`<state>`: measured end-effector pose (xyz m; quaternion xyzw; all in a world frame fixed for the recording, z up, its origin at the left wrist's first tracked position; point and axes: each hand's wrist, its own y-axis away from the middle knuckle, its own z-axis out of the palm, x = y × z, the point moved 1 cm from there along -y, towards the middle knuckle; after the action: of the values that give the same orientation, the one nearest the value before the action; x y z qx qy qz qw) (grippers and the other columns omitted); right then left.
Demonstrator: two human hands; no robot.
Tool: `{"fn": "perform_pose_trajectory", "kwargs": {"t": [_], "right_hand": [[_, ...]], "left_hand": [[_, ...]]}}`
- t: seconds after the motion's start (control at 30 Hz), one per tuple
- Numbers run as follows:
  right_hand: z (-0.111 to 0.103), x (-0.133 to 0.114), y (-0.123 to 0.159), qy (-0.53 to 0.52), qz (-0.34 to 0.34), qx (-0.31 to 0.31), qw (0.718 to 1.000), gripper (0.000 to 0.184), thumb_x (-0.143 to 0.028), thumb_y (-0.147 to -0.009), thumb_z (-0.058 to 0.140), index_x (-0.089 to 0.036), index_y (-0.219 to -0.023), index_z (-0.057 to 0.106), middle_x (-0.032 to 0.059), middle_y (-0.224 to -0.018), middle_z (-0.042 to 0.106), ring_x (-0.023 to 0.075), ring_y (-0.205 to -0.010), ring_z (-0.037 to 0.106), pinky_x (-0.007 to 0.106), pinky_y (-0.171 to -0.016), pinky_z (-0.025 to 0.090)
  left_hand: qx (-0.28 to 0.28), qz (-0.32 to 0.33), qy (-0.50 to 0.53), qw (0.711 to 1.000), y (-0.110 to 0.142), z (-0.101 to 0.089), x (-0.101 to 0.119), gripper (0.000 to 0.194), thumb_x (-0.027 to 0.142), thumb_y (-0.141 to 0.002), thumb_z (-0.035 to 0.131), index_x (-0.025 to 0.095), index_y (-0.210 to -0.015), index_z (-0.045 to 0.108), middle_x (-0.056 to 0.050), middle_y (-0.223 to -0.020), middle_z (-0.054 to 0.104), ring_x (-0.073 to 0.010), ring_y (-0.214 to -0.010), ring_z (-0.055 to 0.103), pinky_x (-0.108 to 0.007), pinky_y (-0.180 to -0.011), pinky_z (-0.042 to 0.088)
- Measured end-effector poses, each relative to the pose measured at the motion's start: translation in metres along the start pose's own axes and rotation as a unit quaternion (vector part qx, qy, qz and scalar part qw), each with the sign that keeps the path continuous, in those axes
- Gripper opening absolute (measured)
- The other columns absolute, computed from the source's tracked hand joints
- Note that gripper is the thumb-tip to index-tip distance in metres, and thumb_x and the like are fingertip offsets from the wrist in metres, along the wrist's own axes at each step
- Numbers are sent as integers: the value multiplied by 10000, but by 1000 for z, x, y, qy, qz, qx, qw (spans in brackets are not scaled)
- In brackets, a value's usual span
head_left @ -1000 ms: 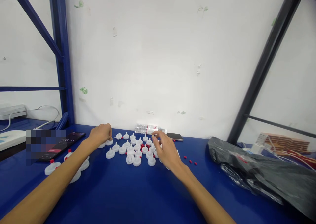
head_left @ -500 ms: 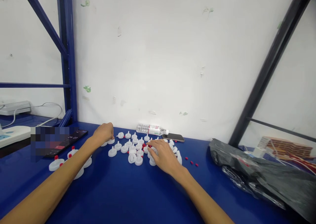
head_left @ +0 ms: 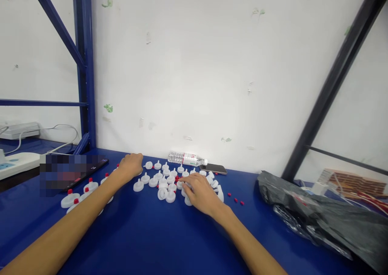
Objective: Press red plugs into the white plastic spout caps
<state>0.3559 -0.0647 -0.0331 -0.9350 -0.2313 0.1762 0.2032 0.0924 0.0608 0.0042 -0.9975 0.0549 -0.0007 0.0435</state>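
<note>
On the blue table lies a loose cluster of white nozzle caps (head_left: pixel 138 185), some upright and some on their sides. My left hand (head_left: pixel 131 164) is closed at the cluster's far left edge, its fingertips turned away from view. A white cap edge shows just beside it; what the fingers hold is hidden. My right hand (head_left: pixel 200 191) lies palm down over the right part of the cluster, thumb apart and fingers stretched. Its fingertips reach a small pile of red tips (head_left: pixel 177 179). White caps with red tips fitted (head_left: pixel 70 198) stand to the left, partly behind my left forearm.
A clear water bottle (head_left: pixel 189 159) lies against the wall, beside a dark phone (head_left: pixel 214 169). A few loose red tips (head_left: pixel 235 200) lie to the right, near a grey plastic bag (head_left: pixel 321 210). Another phone (head_left: pixel 87 174) and a white power strip (head_left: pixel 18 164) are at left.
My left hand has shifted slightly right and stays closed, with more red-tipped caps showing beside the forearm. My right hand keeps nearly the same place, fingertips at the red pile.
</note>
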Motion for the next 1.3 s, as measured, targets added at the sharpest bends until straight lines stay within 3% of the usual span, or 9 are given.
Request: {"fn": "perform_pose_trajectory", "kwargs": {"t": [0.17,0.27,0.43,0.53,0.7,0.9,1.07,1.3], "right_hand": [[-2,-4,0,-5,-12,2,1000,303,-179,-1042,527,-213,-1243,752,61,-1211,784,272,-1163,661,433,-1033,443],[0,-4,1,-4,-17,5,1000,312,-162,-1029,538,-189,-1260,745,81,-1206,783,276,-1156,667,429,-1020,447],[-2,-2,-1,-8,-17,40,999,324,-128,-1017,540,-208,-1248,752,74,-1163,790,266,-1133,664,412,-994,451],[-7,-4,-3,-17,-13,75,997,269,-155,-1030,564,-220,-1201,760,61,-1142,793,253,-1113,672,407,-995,449],[-11,-5,-4,-35,-5,125,991,129,-234,-973,724,-233,-1098,756,48,-1083,795,253,-1070,700,406,-983,451],[-10,-4,-4,-52,-3,138,989,273,-234,-869,841,-249,-1112,717,47,-1115,782,267,-1038,716,416,-945,484],[-11,-4,-5,-80,-2,127,989,262,-205,-890,792,-248,-1124,683,37,-1085,762,225,-944,735,351,-826,543],[-8,-1,-5,-102,-8,120,987,418,-90,-881,722,-236,-1263,638,69,-1218,733,221,-1077,701,360,-955,531]], "left_hand": [[60,13,-13,998,12,-10,13,377,400,-983,655,170,-1282,636,-103,-1307,661,-253,-1150,661,-492,-974,572],[84,70,12,994,20,-24,23,344,420,-992,638,164,-1221,658,-92,-1237,689,-237,-1106,674,-476,-961,572],[6,240,82,967,34,-40,38,305,448,-1008,603,165,-1007,717,-13,-915,728,-159,-818,688,-360,-806,582],[-40,281,96,954,38,-36,42,271,419,-988,636,165,-954,725,-5,-880,726,-148,-779,673,-340,-774,570],[-92,293,80,948,39,-27,46,279,433,-980,654,160,-968,710,-12,-892,726,-152,-801,684,-358,-797,582],[-104,285,39,952,38,-23,43,284,440,-979,654,161,-990,707,-25,-939,731,-157,-829,691,-363,-805,588],[-117,271,8,955,34,-15,40,295,452,-983,647,165,-1023,703,-18,-913,725,-159,-818,693,-375,-817,589],[-133,254,-7,958,41,-12,48,291,440,-995,634,161,-1048,695,-26,-951,728,-159,-836,698,-380,-829,596]]}}
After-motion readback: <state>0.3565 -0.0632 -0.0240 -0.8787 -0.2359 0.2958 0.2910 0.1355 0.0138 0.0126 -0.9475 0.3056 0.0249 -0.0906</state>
